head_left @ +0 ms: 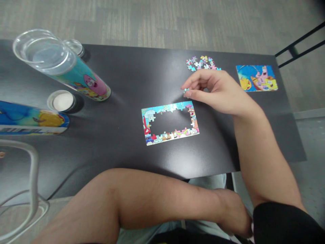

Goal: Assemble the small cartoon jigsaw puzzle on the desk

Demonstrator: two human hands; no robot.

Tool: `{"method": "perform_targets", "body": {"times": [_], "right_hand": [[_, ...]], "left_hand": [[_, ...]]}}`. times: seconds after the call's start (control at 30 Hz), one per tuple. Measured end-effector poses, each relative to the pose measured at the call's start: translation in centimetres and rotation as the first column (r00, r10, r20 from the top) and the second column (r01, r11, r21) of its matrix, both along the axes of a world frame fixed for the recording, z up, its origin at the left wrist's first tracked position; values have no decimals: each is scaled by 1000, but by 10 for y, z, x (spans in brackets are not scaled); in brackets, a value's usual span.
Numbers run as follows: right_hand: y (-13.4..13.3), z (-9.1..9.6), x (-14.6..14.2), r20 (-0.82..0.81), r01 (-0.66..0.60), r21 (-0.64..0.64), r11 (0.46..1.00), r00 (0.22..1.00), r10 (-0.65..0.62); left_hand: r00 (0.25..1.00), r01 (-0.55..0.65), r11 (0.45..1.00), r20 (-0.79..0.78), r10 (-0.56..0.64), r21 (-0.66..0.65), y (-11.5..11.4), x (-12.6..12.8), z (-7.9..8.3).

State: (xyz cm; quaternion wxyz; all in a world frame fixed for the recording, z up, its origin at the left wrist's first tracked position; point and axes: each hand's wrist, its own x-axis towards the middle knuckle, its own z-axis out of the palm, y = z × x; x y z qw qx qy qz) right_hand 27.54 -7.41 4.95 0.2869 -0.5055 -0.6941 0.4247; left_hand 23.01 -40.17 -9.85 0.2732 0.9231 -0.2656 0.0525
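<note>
My right hand point(213, 88) is raised over the table, thumb and fingers pinched on a small puzzle piece point(186, 92). Below and to the left of that hand lies a jigsaw puzzle point(167, 109) whose joined border surrounds a hollow middle of bare table. Beyond the hand is a pile of loose puzzle pieces point(200, 63), partly hidden by it. My left arm crosses in front of my body, and my left hand point(235, 213) rests near my right elbow below the table edge. Its fingers are mostly hidden beside the black sleeve.
A picture card point(257, 78) lies at the far right. On the left are a clear-topped cartoon tube point(86, 81), a round lid point(61, 101), another lid point(74, 47) and a blue printed tube point(33, 118). A pale curved tube point(34, 176) stands at the lower left.
</note>
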Motion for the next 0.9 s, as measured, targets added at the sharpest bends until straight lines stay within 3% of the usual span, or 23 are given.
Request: {"method": "perform_targets", "body": {"times": [0.13, 0.3, 0.5, 0.9], "right_hand": [[-9, 4, -16, -148, -63, -87, 994, 988, 49], [-19, 1, -31, -162, -149, -143, 978, 979, 125], [-25, -3, -45, -150, -241, 21, 970, 959, 241], [-32, -9, -59, 8, -359, 80, 930, 933, 359]], "left_hand": [[999, 26, 1000, -38, -26, -10, 1, 2, 2], [997, 16, 1000, -79, -18, -25, 5, 3, 13], [991, 12, 999, -134, -19, -52, 16, 3, 30], [991, 3, 995, -133, -16, -99, 21, 4, 37]]}}
